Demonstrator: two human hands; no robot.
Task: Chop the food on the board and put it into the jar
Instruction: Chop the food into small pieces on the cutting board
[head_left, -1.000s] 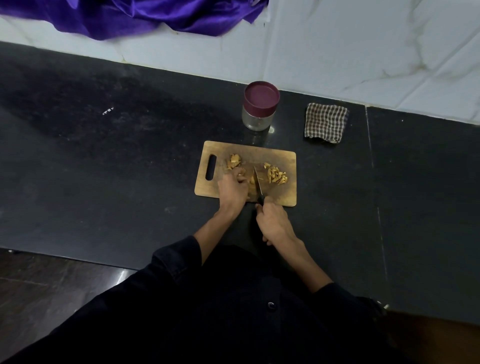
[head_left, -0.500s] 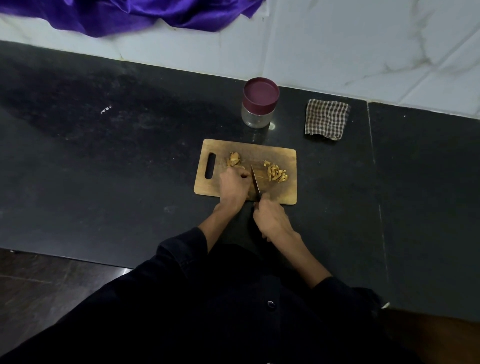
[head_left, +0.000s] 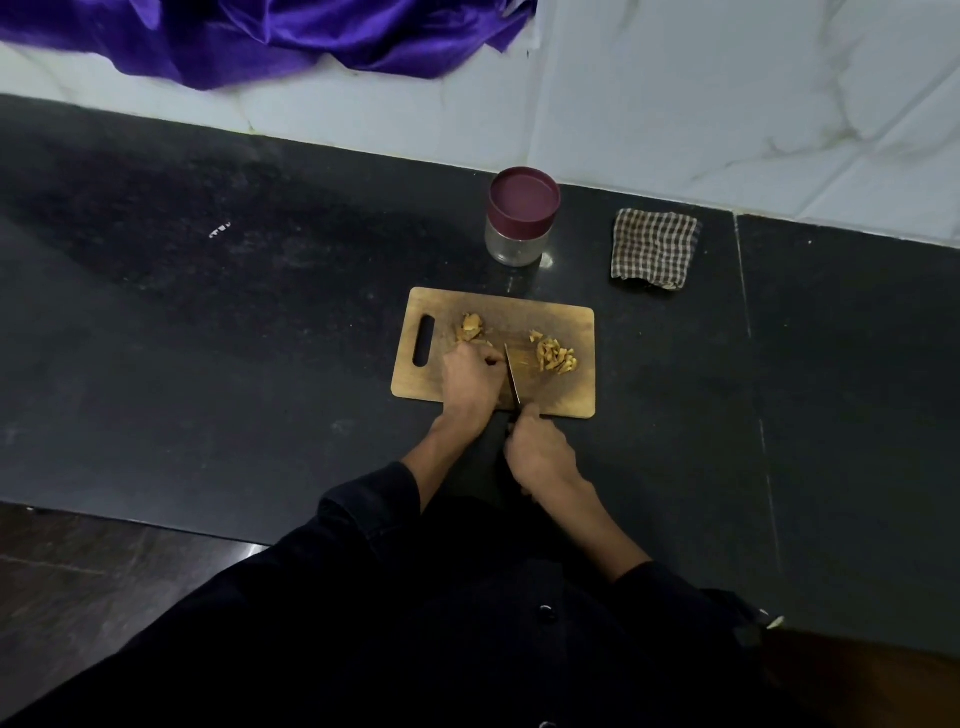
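Note:
A wooden cutting board (head_left: 566, 400) lies on the black counter. A pile of chopped yellow-brown strips (head_left: 556, 355) sits on its right side, and an uncut chunk (head_left: 470, 327) lies at the upper left. My left hand (head_left: 471, 375) rests curled on the board, holding down a piece that it hides. My right hand (head_left: 537, 451) grips the handle of a knife (head_left: 512, 374), whose blade stands on the board right beside my left fingers. A glass jar (head_left: 519, 223) with its maroon lid on stands behind the board.
A folded checked cloth (head_left: 653, 248) lies to the right of the jar. Purple fabric (head_left: 270, 36) hangs over the white tiled wall at the back. The counter's front edge runs just below my arms.
The knife blade has shifted slightly left, closer to my left fingers, as the cuts go on. The chopped pile and the jar have stayed where they were.

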